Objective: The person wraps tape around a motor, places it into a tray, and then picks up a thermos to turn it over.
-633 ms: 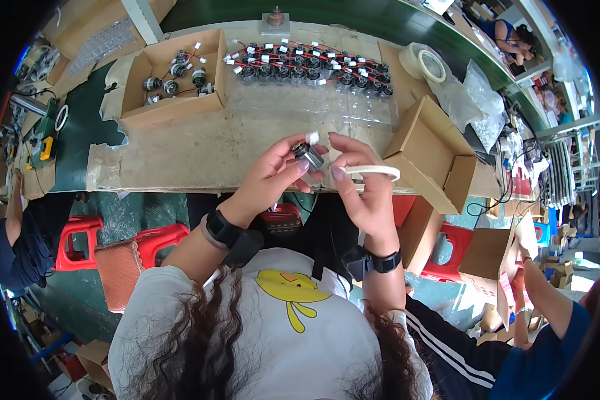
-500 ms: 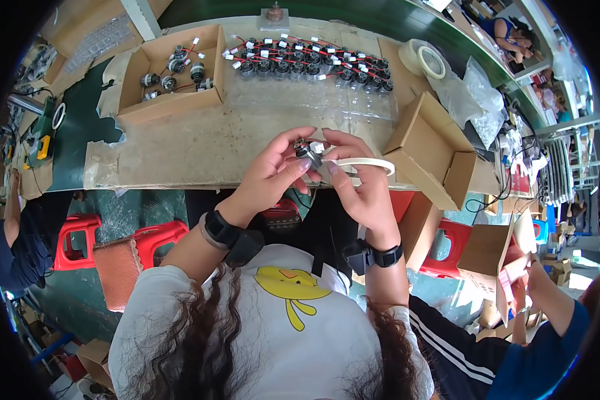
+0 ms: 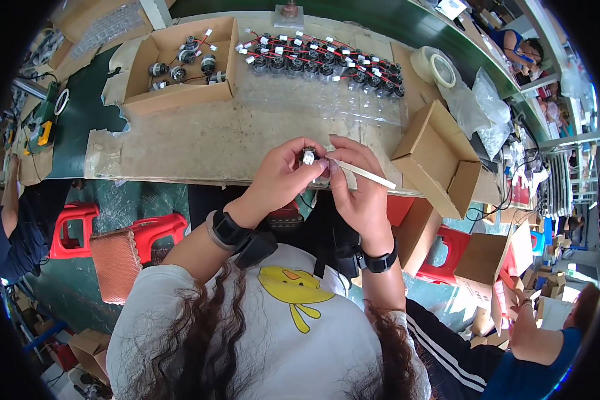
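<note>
Just above the table's near edge, both my hands are close together. My left hand (image 3: 278,175) pinches a small black motor (image 3: 307,153) between thumb and fingers, and a white plug on it faces up. Most of the motor's body is hidden by the fingers. My right hand (image 3: 361,200) is closed on a narrow white band (image 3: 370,175), which looks like a thin roll of tape seen nearly edge-on. Its thumb and fingertips meet beside the motor; whether they touch it I cannot tell.
Beyond my hands, several similar motors (image 3: 327,67) with red wires stand in a clear plastic tray (image 3: 313,100). A cardboard box (image 3: 180,101) at the left holds more. At the right are an open carton (image 3: 440,153) and tape rolls (image 3: 441,71). A person (image 3: 540,340) works at lower right.
The white band has turned from an open curve to nearly edge-on. The motor has been rotated in my left hand, so its white plug now faces up.
</note>
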`<state>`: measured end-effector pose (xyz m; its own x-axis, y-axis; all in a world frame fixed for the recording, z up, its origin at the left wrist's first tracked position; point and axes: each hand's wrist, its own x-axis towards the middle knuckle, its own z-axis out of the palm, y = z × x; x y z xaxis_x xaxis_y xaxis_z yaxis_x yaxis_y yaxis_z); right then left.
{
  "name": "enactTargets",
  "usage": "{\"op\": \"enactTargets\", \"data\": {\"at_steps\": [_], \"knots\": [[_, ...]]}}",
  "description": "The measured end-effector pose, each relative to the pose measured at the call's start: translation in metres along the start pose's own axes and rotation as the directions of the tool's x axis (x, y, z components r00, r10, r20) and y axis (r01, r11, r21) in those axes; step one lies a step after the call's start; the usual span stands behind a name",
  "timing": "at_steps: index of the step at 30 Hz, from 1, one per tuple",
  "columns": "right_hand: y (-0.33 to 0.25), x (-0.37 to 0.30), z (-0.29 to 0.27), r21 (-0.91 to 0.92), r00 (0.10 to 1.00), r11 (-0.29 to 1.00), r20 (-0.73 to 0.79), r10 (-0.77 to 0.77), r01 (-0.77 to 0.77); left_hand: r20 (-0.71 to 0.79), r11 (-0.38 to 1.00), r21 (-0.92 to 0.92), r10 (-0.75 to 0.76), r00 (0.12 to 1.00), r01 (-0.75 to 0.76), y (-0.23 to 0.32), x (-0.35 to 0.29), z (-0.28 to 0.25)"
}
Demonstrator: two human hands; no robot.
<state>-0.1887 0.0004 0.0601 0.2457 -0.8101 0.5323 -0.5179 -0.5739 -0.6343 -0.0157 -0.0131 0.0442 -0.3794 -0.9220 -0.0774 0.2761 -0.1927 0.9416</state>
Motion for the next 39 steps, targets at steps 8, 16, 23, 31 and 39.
{"op": "enactTargets", "data": {"at_steps": [8, 16, 23, 31, 39], "knots": [[0.004, 0.000, 0.008, -0.177, 0.990, 0.978, -0.071, -0.124, 0.110, 0.027, 0.946, -0.294, -0.138, 0.990, 0.139, -0.015, 0.008, -0.003], [0.009, -0.003, 0.012, -0.105, 0.994, 0.993, -0.087, -0.062, 0.053, -0.143, 0.996, -0.085, -0.001, 0.990, -0.011, -0.015, 0.013, 0.006], [0.012, -0.006, 0.017, 0.000, 0.994, 1.000, -0.110, -0.007, 0.007, -0.161, 0.993, 0.024, 0.117, 0.980, -0.114, -0.029, 0.016, 0.003], [0.015, -0.010, 0.017, 0.038, 0.988, 0.997, -0.134, 0.077, -0.073, -0.108, 0.992, 0.077, 0.112, 0.988, -0.104, -0.024, 0.008, 0.002], [0.020, -0.007, 0.011, 0.051, 0.983, 0.993, -0.145, 0.110, -0.103, -0.012, 0.995, -0.053, -0.090, 0.996, 0.090, -0.013, 0.008, -0.002]]}}
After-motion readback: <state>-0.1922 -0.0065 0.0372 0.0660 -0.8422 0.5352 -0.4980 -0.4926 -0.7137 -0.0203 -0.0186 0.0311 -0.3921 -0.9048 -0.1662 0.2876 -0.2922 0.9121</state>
